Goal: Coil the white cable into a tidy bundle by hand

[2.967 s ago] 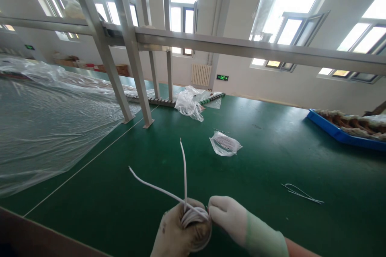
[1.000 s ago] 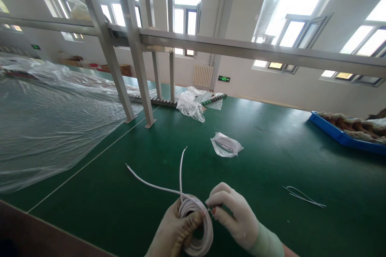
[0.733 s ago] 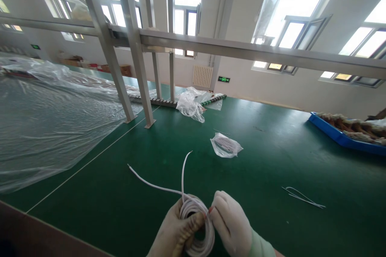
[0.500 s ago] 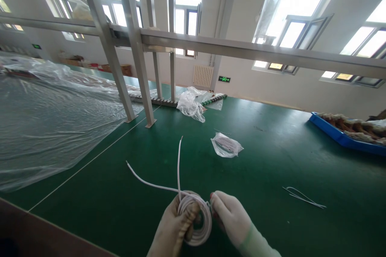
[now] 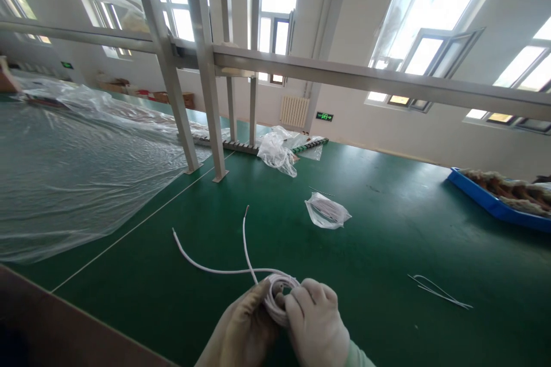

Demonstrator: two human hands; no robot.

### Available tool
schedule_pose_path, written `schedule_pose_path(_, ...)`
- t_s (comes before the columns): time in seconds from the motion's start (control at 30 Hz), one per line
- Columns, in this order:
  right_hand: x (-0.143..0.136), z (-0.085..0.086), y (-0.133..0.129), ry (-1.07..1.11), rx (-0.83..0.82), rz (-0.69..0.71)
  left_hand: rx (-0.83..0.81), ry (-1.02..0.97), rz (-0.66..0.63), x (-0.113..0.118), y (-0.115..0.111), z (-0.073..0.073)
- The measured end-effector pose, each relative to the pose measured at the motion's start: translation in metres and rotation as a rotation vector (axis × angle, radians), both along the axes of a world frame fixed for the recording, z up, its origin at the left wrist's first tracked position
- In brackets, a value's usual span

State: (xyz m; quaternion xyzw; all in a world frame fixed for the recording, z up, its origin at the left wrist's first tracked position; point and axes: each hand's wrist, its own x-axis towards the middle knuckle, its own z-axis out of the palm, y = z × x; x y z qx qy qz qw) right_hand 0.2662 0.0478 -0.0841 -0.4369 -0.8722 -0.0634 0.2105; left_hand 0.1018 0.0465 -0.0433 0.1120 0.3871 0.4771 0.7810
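Note:
A coil of white cable (image 5: 275,312) is held just above the green table, near its front. My left hand (image 5: 247,327), in a pale glove, grips the coil's left side. My right hand (image 5: 316,318), gloved too, has its fingers curled over the coil's right side, and some fingertips are hidden there. Two free cable ends stick out: one bends far to the left, the other points away from me, its tip stripped. A clear bag of thin white ties (image 5: 328,210) lies beyond the hands. Some loose white ties (image 5: 441,292) lie to the right.
Metal frame posts (image 5: 209,97) stand on the green table (image 5: 387,252), with a crossbar above. Clear plastic sheeting (image 5: 86,172) covers the left side. Crumpled plastic (image 5: 278,152) lies at the back. A blue tray (image 5: 495,206) with brownish, fluffy material sits at the far right.
My right hand has moved from beside the coil onto its right side. The coil has tilted, and the upright cable end leans further left. The view has shifted slightly.

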Motion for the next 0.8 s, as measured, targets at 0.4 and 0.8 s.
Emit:
schedule_pose_path(0.4, 0.01, 0.024, 0.005, 0.692, -0.92, -0.115, 0.004, -0.114, 0.003, 0.006, -0.007, 0.009)
schedule_pose_path(0.8, 0.016, -0.007, 0.007, 0.181, -0.133, -0.123, 0.033, 0.145, -0.01, 0.018, 0.002, 0.02)
